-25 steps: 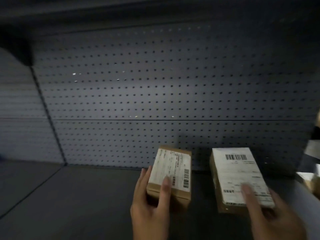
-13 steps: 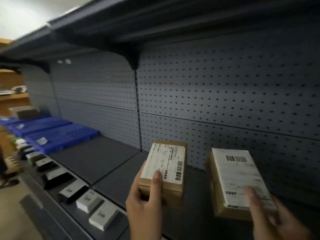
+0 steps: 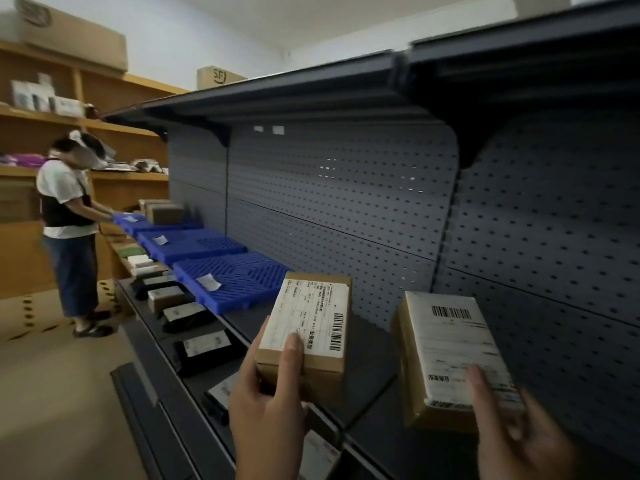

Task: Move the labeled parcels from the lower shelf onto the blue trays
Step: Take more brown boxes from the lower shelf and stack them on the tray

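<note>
My left hand (image 3: 266, 410) grips a small brown parcel (image 3: 308, 344) with a white barcode label, thumb on top. My right hand (image 3: 512, 434) grips a second, larger labeled parcel (image 3: 446, 358), also thumb on the label. Both parcels are held in the air above the dark shelf (image 3: 374, 344). To the left along the same shelf lie three blue trays: the nearest blue tray (image 3: 242, 278), a middle tray (image 3: 194, 242) and a far tray (image 3: 133, 221). Each carries a small white slip. More labeled parcels (image 3: 204, 344) lie on the lower shelf below.
A grey pegboard back wall (image 3: 381, 209) and an overhanging upper shelf (image 3: 311, 98) enclose the shelf. A person (image 3: 69, 230) stands at the far tray. Brown boxes (image 3: 162, 213) sit behind the far tray. Wooden shelving (image 3: 34, 116) lines the back wall.
The view has swung left, so the blue trays, the lower shelf and the person have come into sight. Both hands keep holding their parcels, lifted off the shelf.
</note>
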Motion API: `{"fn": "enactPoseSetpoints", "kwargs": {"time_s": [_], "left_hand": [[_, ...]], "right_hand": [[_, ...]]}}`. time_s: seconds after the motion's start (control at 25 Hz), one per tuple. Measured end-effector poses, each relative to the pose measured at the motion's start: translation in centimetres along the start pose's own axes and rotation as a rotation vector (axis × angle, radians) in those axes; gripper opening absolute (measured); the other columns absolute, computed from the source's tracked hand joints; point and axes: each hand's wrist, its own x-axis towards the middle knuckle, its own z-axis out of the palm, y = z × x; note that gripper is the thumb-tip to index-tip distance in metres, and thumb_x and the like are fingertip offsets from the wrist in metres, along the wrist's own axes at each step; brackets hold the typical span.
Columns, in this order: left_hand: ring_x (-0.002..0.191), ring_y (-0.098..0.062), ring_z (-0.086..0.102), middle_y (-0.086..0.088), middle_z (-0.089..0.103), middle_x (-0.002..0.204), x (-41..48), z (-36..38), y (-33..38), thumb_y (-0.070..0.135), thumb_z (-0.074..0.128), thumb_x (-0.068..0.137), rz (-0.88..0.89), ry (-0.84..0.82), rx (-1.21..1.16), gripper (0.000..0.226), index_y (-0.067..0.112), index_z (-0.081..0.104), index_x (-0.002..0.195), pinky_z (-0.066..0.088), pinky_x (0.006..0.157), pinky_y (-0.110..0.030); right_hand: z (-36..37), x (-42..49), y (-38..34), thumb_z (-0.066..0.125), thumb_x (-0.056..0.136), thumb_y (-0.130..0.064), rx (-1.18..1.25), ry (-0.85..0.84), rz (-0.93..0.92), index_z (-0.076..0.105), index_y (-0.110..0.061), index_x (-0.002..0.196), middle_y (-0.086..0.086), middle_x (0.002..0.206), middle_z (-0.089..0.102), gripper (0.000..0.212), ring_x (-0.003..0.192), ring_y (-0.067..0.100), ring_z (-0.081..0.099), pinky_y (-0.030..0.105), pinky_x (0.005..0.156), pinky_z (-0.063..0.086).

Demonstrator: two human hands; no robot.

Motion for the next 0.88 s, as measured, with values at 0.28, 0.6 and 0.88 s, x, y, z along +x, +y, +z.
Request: {"fn": "enactPoseSetpoints", "kwargs": {"time_s": [0.28,0.6,0.88], "left_hand": [[0.087,0.004,0.073,0.019,0.079,0.098,13.7,-7.3,0.5,0.059,0.071,0.067,0.086,0.08,0.01,0.058,0.035,0.072,0.12,0.058,0.066,-0.016],[0.087,0.004,0.073,0.013,0.08,0.099,28.7,-10.7,-1.0,0.057,0.072,0.064,0.147,0.2,0.035,0.067,0.028,0.071,0.124,0.054,0.061,-0.007],[0.089,0.01,0.069,0.006,0.077,0.107,43.3,-15.3,0.1,0.049,0.07,0.078,0.246,0.244,0.125,0.06,0.019,0.069,0.13,0.051,0.058,-0.004]], "right_hand": [[17.3,-0.9,-3.3,0.067,0.068,-0.058,0.152,-0.149,-0.069,0.073,-0.032,0.093,-0.023,0.078,0.076,0.036,0.075,-0.009,0.069,0.014,0.065,0.047],[35.2,1.7,-1.6,0.078,0.083,-0.034,0.222,-0.248,0.077,0.071,-0.022,0.104,-0.005,0.091,0.069,0.025,0.083,0.008,0.063,0.026,0.064,0.047],[50.3,2.3,-1.9,0.074,0.084,-0.038,0.238,-0.317,0.058,0.068,-0.032,0.089,-0.014,0.083,0.07,0.01,0.061,-0.005,0.069,0.006,0.041,0.045]]}}
